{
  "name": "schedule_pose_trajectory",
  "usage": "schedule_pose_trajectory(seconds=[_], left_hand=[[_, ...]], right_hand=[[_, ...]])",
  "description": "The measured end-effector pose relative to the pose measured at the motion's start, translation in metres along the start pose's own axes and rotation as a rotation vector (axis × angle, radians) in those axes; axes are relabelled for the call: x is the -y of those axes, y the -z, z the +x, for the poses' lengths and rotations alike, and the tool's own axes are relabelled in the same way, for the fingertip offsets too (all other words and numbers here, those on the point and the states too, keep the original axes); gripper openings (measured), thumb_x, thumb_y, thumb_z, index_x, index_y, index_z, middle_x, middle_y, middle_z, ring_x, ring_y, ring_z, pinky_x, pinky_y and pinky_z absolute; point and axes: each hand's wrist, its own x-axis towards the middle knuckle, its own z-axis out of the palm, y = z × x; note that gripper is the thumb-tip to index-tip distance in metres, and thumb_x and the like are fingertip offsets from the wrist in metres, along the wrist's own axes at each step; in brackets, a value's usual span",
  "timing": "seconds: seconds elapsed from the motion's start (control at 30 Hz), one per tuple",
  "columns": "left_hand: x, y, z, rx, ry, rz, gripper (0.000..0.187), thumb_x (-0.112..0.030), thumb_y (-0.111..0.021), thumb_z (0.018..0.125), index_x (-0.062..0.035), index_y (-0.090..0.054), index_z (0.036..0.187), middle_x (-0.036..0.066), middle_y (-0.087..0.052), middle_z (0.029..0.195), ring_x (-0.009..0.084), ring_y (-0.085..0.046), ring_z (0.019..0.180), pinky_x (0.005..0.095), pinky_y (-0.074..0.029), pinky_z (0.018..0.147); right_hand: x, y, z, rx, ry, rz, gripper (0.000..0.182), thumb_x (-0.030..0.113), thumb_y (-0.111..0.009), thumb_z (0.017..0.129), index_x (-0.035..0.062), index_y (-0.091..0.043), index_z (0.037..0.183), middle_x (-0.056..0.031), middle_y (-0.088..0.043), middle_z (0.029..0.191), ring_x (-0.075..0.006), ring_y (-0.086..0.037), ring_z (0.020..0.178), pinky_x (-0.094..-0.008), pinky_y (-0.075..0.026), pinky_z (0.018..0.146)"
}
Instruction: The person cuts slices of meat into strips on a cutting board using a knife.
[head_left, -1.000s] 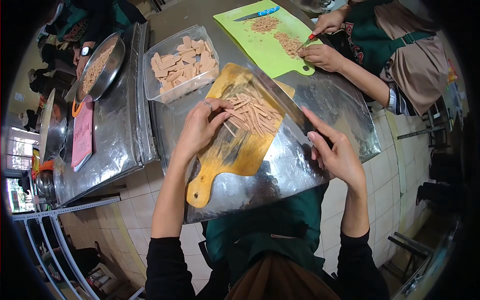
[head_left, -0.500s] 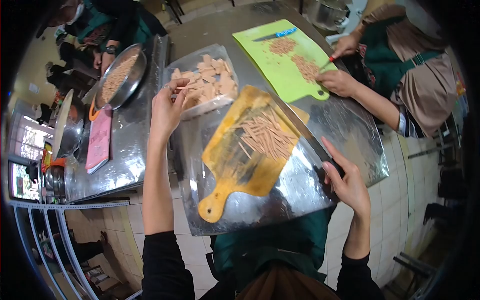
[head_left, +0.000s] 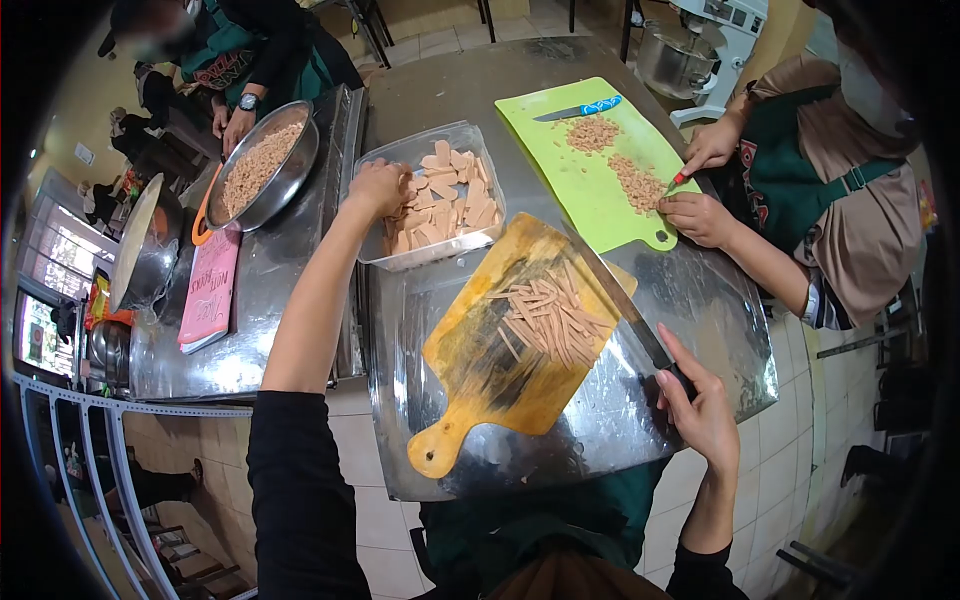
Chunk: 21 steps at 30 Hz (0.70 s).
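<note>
My left hand [head_left: 380, 188] reaches over the left rim of a clear plastic container [head_left: 440, 252], its fingertips among the flat pinkish slices [head_left: 445, 205]; whether they grip one is hidden. My right hand [head_left: 697, 400] is closed on the black handle of a long knife [head_left: 625, 305], whose blade lies along the right edge of a wooden cutting board [head_left: 478, 400]. A pile of thin cut strips [head_left: 555, 315] rests on the board's upper part.
A green cutting board [head_left: 560, 180] bears diced bits and a blue-handled knife [head_left: 580, 110]; a co-worker's hands [head_left: 700, 215] cut there. On the left are a steel bowl [head_left: 305, 150] of bits, a pink notebook [head_left: 212, 290] and another person's hand [head_left: 238, 128].
My left hand has moved from above the container's left edge down into it, among the slices. The view has shifted slightly. My right hand still holds the knife.
</note>
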Motion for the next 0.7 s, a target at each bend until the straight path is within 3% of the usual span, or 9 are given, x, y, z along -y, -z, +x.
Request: schedule_pose_trajectory(seconds=[0.03, 0.13, 0.23, 0.53, 0.63, 0.7], left_hand=[[-0.003, -0.002, 0.001, -0.026, 0.031, 0.008, 0.047, -0.04, -0.076, 0.09, -0.0126, -0.069, 0.128, 0.016, -0.072, 0.117, 0.0337, -0.06, 0.123, 0.0449, -0.047, 0.105], [0.002, 0.005, 0.017, 0.22, 0.063, 0.048, 0.048, -0.04, -0.075, 0.09, -0.0184, -0.068, 0.132, 0.015, -0.06, 0.142, 0.0361, -0.054, 0.133, 0.0438, -0.046, 0.11], [0.006, 0.005, 0.017, 0.181, 0.069, -0.033, 0.041, -0.039, -0.076, 0.089, -0.0155, -0.071, 0.121, 0.012, -0.062, 0.139, 0.035, -0.054, 0.133, 0.0445, -0.048, 0.108], [0.001, 0.012, -0.015, -0.258, -0.083, -0.192, 0.024, -0.031, -0.071, 0.092, -0.0095, -0.072, 0.103, 0.013, -0.077, 0.099, 0.0368, -0.072, 0.097, 0.047, -0.056, 0.086], [0.0, 0.025, -0.019, -0.374, 0.021, -0.319, 0.025, -0.03, -0.073, 0.093, -0.0072, -0.073, 0.102, 0.013, -0.077, 0.095, 0.0319, -0.074, 0.087, 0.044, -0.056, 0.078], [0.006, 0.038, -0.021, -0.395, 0.017, -0.593, 0.023, -0.025, -0.073, 0.097, -0.0033, -0.07, 0.103, 0.005, -0.072, 0.088, 0.0186, -0.067, 0.077, 0.0335, -0.052, 0.069]], right_hand=[[0.001, 0.0, 0.0, 0.0, 0.001, -0.007, 0.052, 0.01, -0.065, 0.099, 0.0166, -0.058, 0.15, -0.0106, -0.077, 0.1, -0.0108, -0.06, 0.062, -0.0298, -0.054, 0.067], [0.001, 0.0, -0.003, 0.007, -0.008, -0.023, 0.051, 0.01, -0.065, 0.1, 0.0164, -0.058, 0.15, -0.0114, -0.078, 0.104, -0.0111, -0.06, 0.063, -0.03, -0.054, 0.067], [-0.001, 0.001, -0.005, 0.017, -0.013, -0.024, 0.051, 0.01, -0.065, 0.1, 0.0161, -0.058, 0.15, -0.0123, -0.078, 0.107, -0.0113, -0.061, 0.062, -0.03, -0.055, 0.067], [-0.012, 0.003, -0.018, 0.021, -0.016, -0.013, 0.05, 0.011, -0.065, 0.1, 0.0159, -0.058, 0.15, -0.0126, -0.077, 0.106, -0.0112, -0.06, 0.061, -0.0304, -0.054, 0.065], [-0.011, 0.003, -0.024, 0.011, 0.011, 0.003, 0.05, 0.011, -0.064, 0.1, 0.0159, -0.058, 0.15, -0.0124, -0.077, 0.106, -0.011, -0.06, 0.062, -0.0303, -0.054, 0.065], [-0.011, 0.004, -0.027, 0.006, 0.019, 0.022, 0.05, 0.01, -0.064, 0.1, 0.0159, -0.058, 0.149, -0.0123, -0.076, 0.105, -0.0109, -0.06, 0.062, -0.0301, -0.053, 0.064]])
